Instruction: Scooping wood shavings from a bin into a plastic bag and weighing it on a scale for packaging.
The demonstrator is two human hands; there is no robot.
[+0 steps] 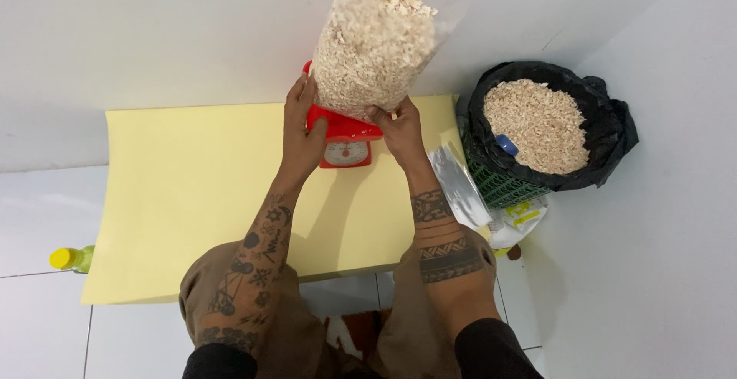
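Note:
A tall clear plastic bag (374, 45) filled with pale puffed crackers stands on a small red kitchen scale (345, 140) at the far edge of a pale yellow low table (192, 187). My left hand (300, 130) grips the bag's lower left side and rests against the scale. The bag's lower right side is held by my right hand (399, 127). The scale's round dial faces me, between my hands.
A green basket lined with a black plastic bag (606, 130) holds more crackers and a blue scoop (507, 145), right of the table. Clear empty bags (461, 183) lie beside it. A yellow-capped bottle (71, 258) stands on the white floor at left. White walls close behind and right.

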